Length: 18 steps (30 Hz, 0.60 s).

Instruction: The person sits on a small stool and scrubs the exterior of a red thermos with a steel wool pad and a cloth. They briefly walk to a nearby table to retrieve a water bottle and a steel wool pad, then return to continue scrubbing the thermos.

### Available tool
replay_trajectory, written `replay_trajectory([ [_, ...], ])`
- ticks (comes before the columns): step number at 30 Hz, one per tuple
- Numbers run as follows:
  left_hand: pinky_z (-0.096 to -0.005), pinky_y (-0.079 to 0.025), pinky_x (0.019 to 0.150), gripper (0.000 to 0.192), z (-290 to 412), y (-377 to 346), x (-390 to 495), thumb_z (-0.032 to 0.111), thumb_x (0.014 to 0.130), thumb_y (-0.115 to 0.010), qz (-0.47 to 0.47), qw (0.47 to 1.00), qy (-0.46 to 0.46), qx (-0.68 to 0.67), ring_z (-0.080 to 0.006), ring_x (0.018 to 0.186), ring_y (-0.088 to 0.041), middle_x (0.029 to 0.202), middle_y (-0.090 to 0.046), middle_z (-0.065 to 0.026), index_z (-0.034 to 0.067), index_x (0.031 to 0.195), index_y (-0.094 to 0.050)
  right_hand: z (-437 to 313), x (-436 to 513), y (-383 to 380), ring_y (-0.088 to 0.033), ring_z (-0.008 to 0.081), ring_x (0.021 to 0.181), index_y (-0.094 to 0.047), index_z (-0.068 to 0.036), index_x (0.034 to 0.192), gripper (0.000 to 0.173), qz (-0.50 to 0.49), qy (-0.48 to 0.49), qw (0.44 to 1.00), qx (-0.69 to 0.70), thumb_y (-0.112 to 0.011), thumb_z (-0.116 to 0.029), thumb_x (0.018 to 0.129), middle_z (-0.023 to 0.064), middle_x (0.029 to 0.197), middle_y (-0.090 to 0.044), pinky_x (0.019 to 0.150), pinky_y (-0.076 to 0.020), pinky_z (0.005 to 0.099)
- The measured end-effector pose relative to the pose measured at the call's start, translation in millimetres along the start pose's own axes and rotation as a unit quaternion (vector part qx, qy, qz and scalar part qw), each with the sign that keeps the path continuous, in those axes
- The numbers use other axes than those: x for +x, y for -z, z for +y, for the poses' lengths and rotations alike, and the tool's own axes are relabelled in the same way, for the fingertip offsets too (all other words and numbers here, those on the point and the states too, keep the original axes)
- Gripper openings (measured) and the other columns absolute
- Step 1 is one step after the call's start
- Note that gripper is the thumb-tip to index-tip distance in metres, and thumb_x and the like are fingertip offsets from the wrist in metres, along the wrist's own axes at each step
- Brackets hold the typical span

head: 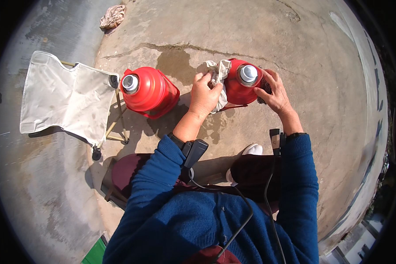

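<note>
Two red thermos flasks with silvery-white tops are on the concrete ground. My left hand (206,90) grips a crumpled off-white cloth (221,71) against the left side of the right-hand red thermos flask (239,82). On that flask's right side, my right hand (275,90) has its thumb and fingers spread around the shoulder near the neck. A dark, rough-looking patch or object (265,89) shows partly behind the right hand; I cannot tell what it is. The other red thermos flask (148,89) is to the left, apart from both hands.
A folding stool with a pale fabric seat (66,99) stands at the left, close to the left flask. A crumpled pinkish cloth (113,16) lies at the upper left. Wet patches (175,66) mark the cracked concrete. Cables hang across my lap.
</note>
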State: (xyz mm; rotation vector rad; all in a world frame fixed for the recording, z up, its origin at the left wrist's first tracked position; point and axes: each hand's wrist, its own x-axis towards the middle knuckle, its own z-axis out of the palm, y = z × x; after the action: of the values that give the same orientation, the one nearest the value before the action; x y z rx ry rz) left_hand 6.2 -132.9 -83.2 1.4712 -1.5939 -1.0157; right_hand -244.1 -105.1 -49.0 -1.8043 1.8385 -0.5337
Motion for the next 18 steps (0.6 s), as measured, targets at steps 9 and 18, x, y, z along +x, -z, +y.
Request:
replay_trajectory([
  [9, -0.0386, -0.049, 0.090, 0.042, 13, -7, -45, 0.011, 0.078, -0.073, 0.057, 0.995, -0.054, 0.054, -0.0333, 0.105, -0.057, 0.116, -0.051, -0.0188, -0.001, 0.117, -0.063, -26, 4, -10, -0.044, 0.0334, 0.129, -0.057, -0.014, 0.131, 0.092, 0.003, 0.029, 0.994, -0.108, -0.075, -0.071, 0.061, 0.0127, 0.144, -0.042, 0.103, -0.0443, 0.0481],
  [18, -0.0332, -0.049, 0.084, 0.033, 4, -17, -67, 0.008, 0.079, -0.074, 0.140, 0.983, -0.116, 0.025, -0.0283, 0.098, -0.057, 0.109, -0.053, -0.0155, -0.002, 0.110, -0.067, -37, 3, -12, -0.046, 0.0335, 0.127, -0.059, -0.016, 0.130, 0.087, -0.005, 0.016, 0.996, -0.087, -0.077, -0.067, 0.063, 0.0126, 0.141, -0.045, 0.101, -0.0455, 0.0464],
])
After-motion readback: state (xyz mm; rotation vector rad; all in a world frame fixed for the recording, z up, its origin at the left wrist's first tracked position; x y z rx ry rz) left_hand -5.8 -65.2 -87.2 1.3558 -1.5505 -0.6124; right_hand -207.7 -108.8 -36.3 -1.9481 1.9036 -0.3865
